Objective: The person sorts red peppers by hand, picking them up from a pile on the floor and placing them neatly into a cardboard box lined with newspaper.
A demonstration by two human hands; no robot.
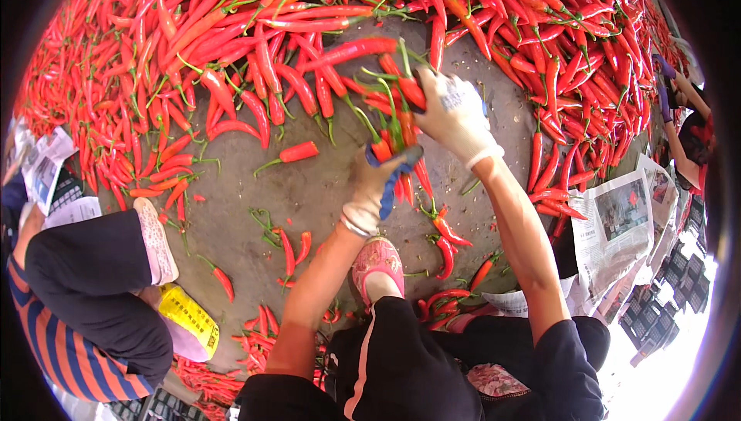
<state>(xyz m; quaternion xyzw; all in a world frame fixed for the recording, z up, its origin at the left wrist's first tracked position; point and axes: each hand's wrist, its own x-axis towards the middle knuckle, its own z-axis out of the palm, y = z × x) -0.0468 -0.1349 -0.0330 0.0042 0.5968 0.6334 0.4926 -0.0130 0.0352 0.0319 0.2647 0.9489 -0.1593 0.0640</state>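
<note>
My left hand [379,181], in a white and blue work glove, grips a small bunch of red chili peppers [407,134] with green stems pointing up. Just above and to the right, my right hand [454,108], gloved the same way, has its fingers curled around a red chili pepper [412,92] beside that bunch. Motion blurs some of the peppers between the hands, and the right fingertips are partly hidden. Beyond both hands rises a large heap of red chili peppers [243,45]. A single short chili pepper [298,152] lies on the floor left of my hands.
The concrete floor [231,212] carries scattered peppers and stem bits. My shoe [377,265] stands below my left wrist. A person's leg [87,253] is at left; another person [689,131] works at far right. Newspaper sheets [613,224] and black crates [683,282] are at right.
</note>
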